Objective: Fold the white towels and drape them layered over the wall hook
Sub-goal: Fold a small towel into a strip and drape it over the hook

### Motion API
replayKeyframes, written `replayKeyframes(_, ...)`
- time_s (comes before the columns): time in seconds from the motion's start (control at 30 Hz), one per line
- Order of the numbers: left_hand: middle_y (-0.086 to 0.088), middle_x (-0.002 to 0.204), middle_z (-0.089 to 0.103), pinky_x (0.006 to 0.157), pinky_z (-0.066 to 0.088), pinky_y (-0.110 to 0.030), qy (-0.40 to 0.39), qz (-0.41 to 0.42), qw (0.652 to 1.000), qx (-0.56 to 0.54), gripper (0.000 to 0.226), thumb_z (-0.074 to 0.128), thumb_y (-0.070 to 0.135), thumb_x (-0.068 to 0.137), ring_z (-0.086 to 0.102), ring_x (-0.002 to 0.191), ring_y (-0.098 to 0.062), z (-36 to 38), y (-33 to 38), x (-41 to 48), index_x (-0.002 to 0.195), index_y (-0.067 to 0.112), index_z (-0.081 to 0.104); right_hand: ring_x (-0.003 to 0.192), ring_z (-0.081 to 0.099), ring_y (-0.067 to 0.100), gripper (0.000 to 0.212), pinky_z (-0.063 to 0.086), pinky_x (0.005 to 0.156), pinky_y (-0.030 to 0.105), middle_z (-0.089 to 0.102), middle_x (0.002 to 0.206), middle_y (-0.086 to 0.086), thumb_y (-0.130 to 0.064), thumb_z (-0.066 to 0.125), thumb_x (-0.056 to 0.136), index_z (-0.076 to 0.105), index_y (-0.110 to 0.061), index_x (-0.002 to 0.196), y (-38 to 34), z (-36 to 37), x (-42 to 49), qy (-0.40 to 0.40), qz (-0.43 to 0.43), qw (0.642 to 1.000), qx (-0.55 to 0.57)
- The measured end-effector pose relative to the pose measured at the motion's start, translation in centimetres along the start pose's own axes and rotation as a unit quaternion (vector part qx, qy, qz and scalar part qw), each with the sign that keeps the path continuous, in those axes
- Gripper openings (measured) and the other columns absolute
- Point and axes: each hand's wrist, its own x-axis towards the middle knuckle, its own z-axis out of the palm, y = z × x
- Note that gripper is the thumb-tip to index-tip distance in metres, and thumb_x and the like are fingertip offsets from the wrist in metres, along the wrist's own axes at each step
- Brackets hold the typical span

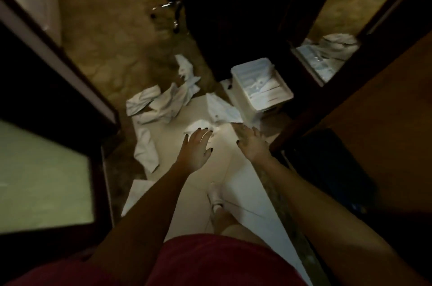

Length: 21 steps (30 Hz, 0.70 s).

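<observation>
I stand on a long pale sheet (230, 168) spread over a mottled brown floor (105, 35), in dim light with some blur. A dark door frame (46, 70) runs down the left side with a frosted pane (42, 180) near me, and a mirror (327, 56) leans at the far right. A white plastic bin (236, 77) sits at the far right corner of the sheet, with pale folded items inside. The white towels are all on the floor, none folded neatly. A crumpled heap (161, 105) lies at the far left edge of the sheet and a twisted towel (187, 70) lies just beyond it. A long rumpled strip (147, 152) lies on the left edge, nearer to me. A flatter towel (224, 110) lies beside the bin; it has a small dark mark and a faint bluish patch, too blurred to read. A small bunched towel (198, 125) lies right in front of my fingers. My left hand (196, 152) is stretched out with straight, spread fingers and grips nothing. Its tips are over the bunched towel, and I cannot tell whether they touch it. My right hand (253, 145) is also spread flat and holds nothing, its fingertips at the near corner of the flatter towel. My white shoe (215, 194) shows between my arms.
</observation>
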Motion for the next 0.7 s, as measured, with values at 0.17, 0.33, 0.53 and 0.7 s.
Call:
replayKeyframes(0.17,-0.002,0.161,0.02,0.119,0.016,-0.048,-0.017,-0.159,0.987,-0.029,0.062,0.046,0.035,0.1,0.014,0.149,-0.021,1.5,-6.8,-3.9,0.154,0.018,0.021,0.144,0.022,0.033,0.061,0.026,0.115,0.042,0.022,0.159,0.014,-0.033,0.051,0.1,0.025,-0.015,0.153,-5.6,4.8,4.6,-0.106,-0.07,0.991,-0.051)
replayKeyframes(0.33,-0.007,0.16,0.022,0.117,0.021,-0.047,-0.025,-0.303,0.949,-0.08,0.06,0.047,0.033,0.1,0.019,0.147,-0.023,2.5,-12.5,-7.4,0.152,0.014,0.023,0.146,0.019,0.034,0.062,0.027,0.115,0.047,0.02,0.16,0.014,-0.032,0.05,0.1,0.025,-0.016,0.154,-10.1,9.9,8.8,-0.219,-0.126,0.964,-0.082)
replayKeyframes(0.53,-0.012,0.158,0.026,0.116,0.022,-0.045,-0.016,-0.392,0.91,-0.137,0.06,0.05,0.027,0.1,0.023,0.146,-0.027,4.7,-18.8,-7.8,0.151,0.008,0.026,0.146,0.019,0.034,0.062,0.025,0.115,0.046,0.02,0.16,0.015,-0.031,0.051,0.1,0.025,-0.015,0.154,-13.7,17.3,13.9,-0.291,-0.158,0.935,-0.123)
replayKeyframes(0.7,-0.012,0.156,0.03,0.118,0.022,-0.041,-0.042,-0.422,0.889,-0.171,0.059,0.05,0.028,0.1,0.026,0.145,-0.026,10.3,-25.6,-6.7,0.151,0.007,0.027,0.143,0.022,0.034,0.063,0.028,0.112,0.046,0.023,0.158,0.016,-0.03,0.051,0.099,0.025,-0.014,0.153,-14.3,26.3,18.8,-0.326,-0.186,0.911,-0.169)
